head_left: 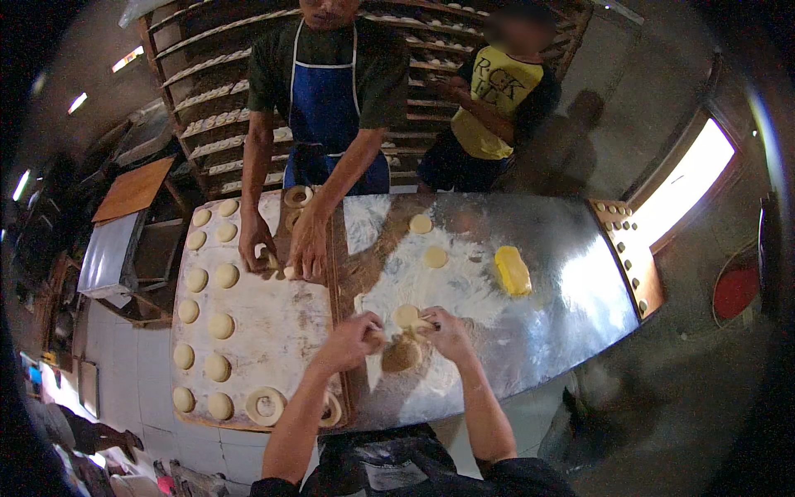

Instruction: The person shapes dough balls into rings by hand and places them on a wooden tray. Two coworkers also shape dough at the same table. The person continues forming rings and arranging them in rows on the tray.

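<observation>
My left hand (349,341) is above the floured table near the board's right edge, fingers curled; something small may be in them, but I cannot make it out. To its right, my right hand (448,333) pinches a pale piece of dough (421,325). Between both hands sits a round dough piece (406,315), close to the right fingertips. Below it shows a brown rounded patch (402,354); whether it is a thing or a shadow I cannot tell. Two flat dough rounds, a farther one (421,224) and a nearer one (435,257), lie beyond my hands.
Left is a wooden board (273,331) with several dough balls (220,325) and dough rings (266,406). Across it, a co-worker's hands (286,248) handle dough. A yellow block (513,272) lies on the metal tabletop (563,248). Another person (489,103) stands by loaded racks (207,95).
</observation>
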